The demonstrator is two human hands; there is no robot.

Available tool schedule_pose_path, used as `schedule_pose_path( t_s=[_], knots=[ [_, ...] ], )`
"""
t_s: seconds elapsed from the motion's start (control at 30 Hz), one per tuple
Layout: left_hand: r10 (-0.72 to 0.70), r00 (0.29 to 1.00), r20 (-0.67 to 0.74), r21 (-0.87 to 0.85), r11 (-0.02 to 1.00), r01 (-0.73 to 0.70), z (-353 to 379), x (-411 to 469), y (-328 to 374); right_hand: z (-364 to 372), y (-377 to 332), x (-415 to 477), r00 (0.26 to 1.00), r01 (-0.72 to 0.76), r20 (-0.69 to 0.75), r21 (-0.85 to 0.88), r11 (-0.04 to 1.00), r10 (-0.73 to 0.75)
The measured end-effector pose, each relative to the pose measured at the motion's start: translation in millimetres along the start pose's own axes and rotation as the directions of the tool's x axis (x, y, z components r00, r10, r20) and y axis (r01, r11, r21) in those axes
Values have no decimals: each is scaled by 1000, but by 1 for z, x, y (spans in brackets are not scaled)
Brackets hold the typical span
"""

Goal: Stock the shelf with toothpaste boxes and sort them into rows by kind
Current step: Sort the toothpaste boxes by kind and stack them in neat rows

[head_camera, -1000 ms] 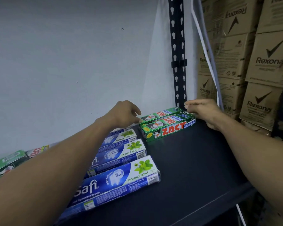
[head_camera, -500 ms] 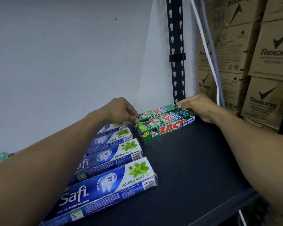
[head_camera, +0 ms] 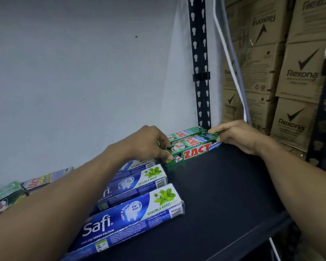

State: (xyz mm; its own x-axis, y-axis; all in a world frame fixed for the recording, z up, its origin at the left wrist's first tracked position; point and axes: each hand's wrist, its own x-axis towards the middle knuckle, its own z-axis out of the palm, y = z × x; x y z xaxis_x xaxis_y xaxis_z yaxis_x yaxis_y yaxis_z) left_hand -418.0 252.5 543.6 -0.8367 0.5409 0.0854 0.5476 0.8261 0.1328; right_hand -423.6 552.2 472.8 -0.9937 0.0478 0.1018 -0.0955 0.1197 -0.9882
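I see my left hand (head_camera: 149,143) pinching the near left end of the front green glossy cardboard ZACT toothpaste box (head_camera: 193,149), while my right hand (head_camera: 237,136) grips its right end. It lies flat at the back of the dark matte metal shelf (head_camera: 224,194), beside the black perforated steel upright (head_camera: 199,63). A second green ZACT box (head_camera: 186,133) lies just behind it, touching. Three long blue-and-white Safi Double Mint cartons (head_camera: 132,217) lie in a row to the left, edges slightly scuffed. Brown corrugated Rexona cartons (head_camera: 299,72) stack on the right.
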Motion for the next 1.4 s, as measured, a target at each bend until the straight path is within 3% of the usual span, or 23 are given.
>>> schedule_pose_path(
  t_s=[0.33,0.5,0.6,0.67,0.77,0.87,0.93,0.97,1.13,1.4],
  knots=[
    [-4,995,-104,-34,999,1,1,-18,-5,7,-4,-17,998,49,-29,-153,987,-54],
    [49,965,-259,-31,998,-59,-20,-86,-13,37,-30,-46,921,275,-124,-464,842,-370],
    [33,940,-338,2,999,-35,-28,-147,-30,81,-56,-68,844,447,-14,-536,716,-537],
    [-26,913,-407,23,999,39,-29,-192,-47,120,-74,-81,826,521,115,-527,672,-551],
    [-159,791,-591,19,977,210,-26,-267,-80,187,-100,-97,775,625,337,-533,570,-535],
    [-265,561,-784,-17,913,407,-14,-339,-111,256,-121,-114,693,721,511,-503,477,-509],
    [-329,438,-837,-93,874,477,-3,-374,-124,300,-130,-125,644,763,609,-476,436,-462],
    [-358,413,-837,-124,861,494,4,-387,-130,320,-133,-129,617,784,657,-464,413,-433],
    [-425,443,-790,-195,858,476,23,-411,-142,401,-139,-137,556,827,762,-467,313,-331],
    [-488,457,-744,-281,849,448,24,-415,-144,443,-129,-135,596,796,756,-511,324,-271]
  ],
)
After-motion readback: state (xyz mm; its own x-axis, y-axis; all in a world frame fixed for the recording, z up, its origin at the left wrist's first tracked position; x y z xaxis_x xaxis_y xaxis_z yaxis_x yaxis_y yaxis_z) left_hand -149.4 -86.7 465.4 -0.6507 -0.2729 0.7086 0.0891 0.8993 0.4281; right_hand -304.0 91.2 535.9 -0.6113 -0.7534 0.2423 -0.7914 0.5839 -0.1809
